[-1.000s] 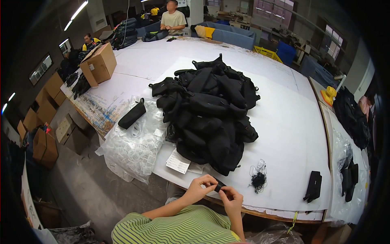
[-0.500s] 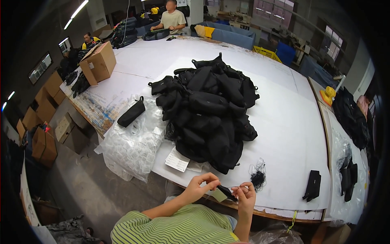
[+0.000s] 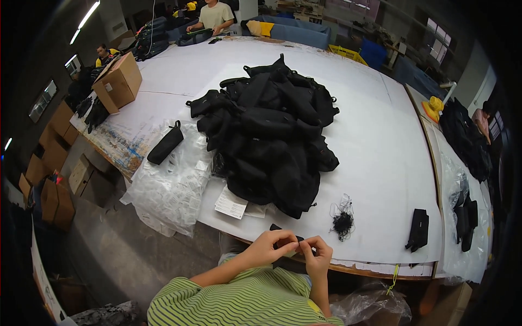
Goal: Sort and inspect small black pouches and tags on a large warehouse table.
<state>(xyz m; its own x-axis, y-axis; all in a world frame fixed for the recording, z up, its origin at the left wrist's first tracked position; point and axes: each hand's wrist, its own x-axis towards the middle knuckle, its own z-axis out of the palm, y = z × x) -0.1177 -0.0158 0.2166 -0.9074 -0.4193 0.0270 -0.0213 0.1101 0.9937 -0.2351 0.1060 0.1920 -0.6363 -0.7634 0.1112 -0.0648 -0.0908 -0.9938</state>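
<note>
Close to the table's near edge, my left hand (image 3: 275, 248) and my right hand (image 3: 317, 256) meet with pinched fingertips. Between them is a thin black string, mostly covered by the fingers. Part of a black pouch (image 3: 276, 227) shows just beyond my left hand. A pale green tag (image 3: 292, 253) is mostly hidden under the fingers. To the right lies a tangle of black strings (image 3: 343, 223). A large heap of black pouches (image 3: 266, 136) fills the table's middle.
Left of the heap, one pouch (image 3: 166, 143) rests on clear plastic bags (image 3: 168, 190), near a white printed sheet (image 3: 230, 204). Another pouch (image 3: 417, 231) lies at right. A cardboard box (image 3: 118, 82) stands far left. A person (image 3: 216, 16) works across the table (image 3: 380, 163).
My hands have drawn together until the fingertips meet. The pale green tag, plainly visible before, is now mostly covered. The whole view has shifted slightly, moving the scene up and left.
</note>
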